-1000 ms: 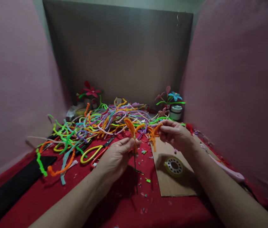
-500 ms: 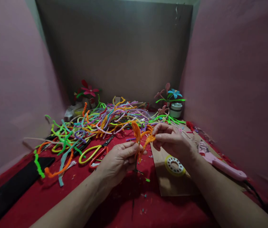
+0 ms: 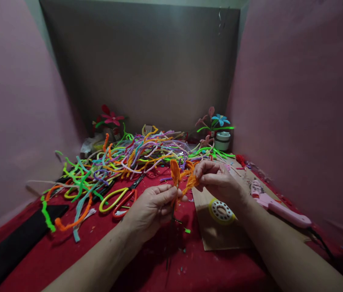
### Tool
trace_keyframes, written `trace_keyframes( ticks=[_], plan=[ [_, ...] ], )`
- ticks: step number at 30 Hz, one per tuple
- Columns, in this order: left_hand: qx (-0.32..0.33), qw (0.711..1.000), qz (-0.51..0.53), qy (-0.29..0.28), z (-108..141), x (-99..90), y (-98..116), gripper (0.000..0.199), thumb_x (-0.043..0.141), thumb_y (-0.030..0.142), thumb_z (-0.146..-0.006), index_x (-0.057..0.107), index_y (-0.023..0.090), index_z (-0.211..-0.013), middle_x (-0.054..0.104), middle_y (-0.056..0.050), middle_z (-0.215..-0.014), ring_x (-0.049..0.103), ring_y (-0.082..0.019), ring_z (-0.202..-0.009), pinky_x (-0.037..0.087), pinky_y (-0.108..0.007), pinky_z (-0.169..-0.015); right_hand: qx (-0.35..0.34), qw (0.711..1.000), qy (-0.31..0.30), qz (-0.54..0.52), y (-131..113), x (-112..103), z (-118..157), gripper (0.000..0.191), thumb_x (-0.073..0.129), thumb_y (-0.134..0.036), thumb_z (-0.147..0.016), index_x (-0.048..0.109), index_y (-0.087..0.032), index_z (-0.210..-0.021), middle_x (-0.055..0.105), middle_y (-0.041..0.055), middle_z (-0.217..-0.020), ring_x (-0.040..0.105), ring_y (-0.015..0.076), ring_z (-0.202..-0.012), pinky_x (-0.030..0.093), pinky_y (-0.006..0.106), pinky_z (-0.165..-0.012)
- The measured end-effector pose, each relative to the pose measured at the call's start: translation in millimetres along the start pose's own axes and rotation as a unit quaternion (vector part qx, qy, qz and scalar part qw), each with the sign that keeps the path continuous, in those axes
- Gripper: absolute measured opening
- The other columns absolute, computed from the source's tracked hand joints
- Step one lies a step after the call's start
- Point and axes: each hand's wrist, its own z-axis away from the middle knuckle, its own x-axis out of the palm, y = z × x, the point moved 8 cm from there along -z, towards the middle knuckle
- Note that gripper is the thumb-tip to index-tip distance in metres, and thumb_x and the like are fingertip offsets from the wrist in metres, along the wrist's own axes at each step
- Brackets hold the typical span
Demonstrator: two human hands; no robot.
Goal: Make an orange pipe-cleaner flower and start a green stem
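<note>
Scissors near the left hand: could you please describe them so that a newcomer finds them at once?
On the red cloth, look just in front of the heap of colourful pipe cleaners. There, left of the left hand, lie the scissors, dark blades pointing toward the far side. Unlike the fuzzy pipe cleaners beside them, they have two smooth handle loops, one yellow and one red.

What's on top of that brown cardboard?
On the cardboard, a white reel with a yellow rim and a pink corded tool are visible. The right hand and forearm cover part of it, so anything beneath them cannot be seen.
</note>
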Motion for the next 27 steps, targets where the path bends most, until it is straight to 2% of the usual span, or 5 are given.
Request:
trace_keyframes(
  ticks=[12, 16, 19, 24, 27],
  plan=[
    [0.030, 0.998, -0.045, 0.039, 0, -2.3, 5, 0.024, 0.068, 0.034, -0.070, 0.064, 0.010, -0.068, 0.043, 0.004, -0.050, 0.024, -0.001, -0.040, 0.018, -0.016, -0.040, -0.038, 0.996, 0.017, 0.085, 0, -7, -1, 0.017, 0.053, -0.006, -0.061, 0.064, -0.018, -0.068, 0.054, -0.0023, -0.060, 0.045, 0.0092, -0.053, 0.036, 0.024, -0.050],
    [0.050, 0.995, -0.041, 0.077, 2, -7.8, 10, 0.022, 0.070, 0.032, -0.068, 0.064, 0.011, -0.066, 0.047, 0.003, -0.051, 0.025, -0.002, -0.041, 0.019, -0.017, -0.042, -0.027, 0.970, 0.127, 0.207, -14, -23, 17, 0.015, 0.057, -0.015, -0.066, 0.062, -0.019, -0.079, 0.057, -0.0005, -0.069, 0.048, 0.0113, -0.058, 0.038, 0.025, -0.051],
    [0.055, 0.995, -0.031, 0.078, 2, -9.0, 11, 0.022, 0.071, 0.033, -0.067, 0.065, 0.012, -0.068, 0.048, 0.003, -0.051, 0.025, -0.002, -0.041, 0.019, -0.017, -0.042, -0.045, 0.880, 0.205, 0.425, -38, -44, 58, 0.015, 0.050, -0.018, -0.074, 0.062, -0.019, -0.083, 0.061, 0.0040, -0.079, 0.054, 0.0165, -0.071, 0.043, 0.030, -0.063],
    [0.042, 0.997, -0.032, 0.059, 0, -7.9, 7, 0.024, 0.072, 0.034, -0.066, 0.065, 0.012, -0.068, 0.044, 0.004, -0.048, 0.025, -0.002, -0.041, 0.016, -0.017, -0.040, -0.007, 0.598, 0.224, 0.770, -59, -92, 137, 0.035, 0.044, -0.023, -0.078, 0.058, -0.014, -0.108, 0.062, 0.0132, -0.099, 0.053, 0.0287, -0.093, 0.042, 0.042, -0.080],
    [0.040, 0.997, -0.022, 0.056, -1, -7.9, 6, 0.024, 0.073, 0.034, -0.065, 0.066, 0.012, -0.069, 0.045, 0.004, -0.050, 0.025, -0.001, -0.041, 0.016, -0.017, -0.040, 0.064, 0.524, 0.210, 0.823, -54, -126, 164, 0.043, 0.041, -0.025, -0.080, 0.053, -0.008, -0.117, 0.061, 0.0158, -0.096, 0.055, 0.0299, -0.089, 0.044, 0.042, -0.077]
  ],
)
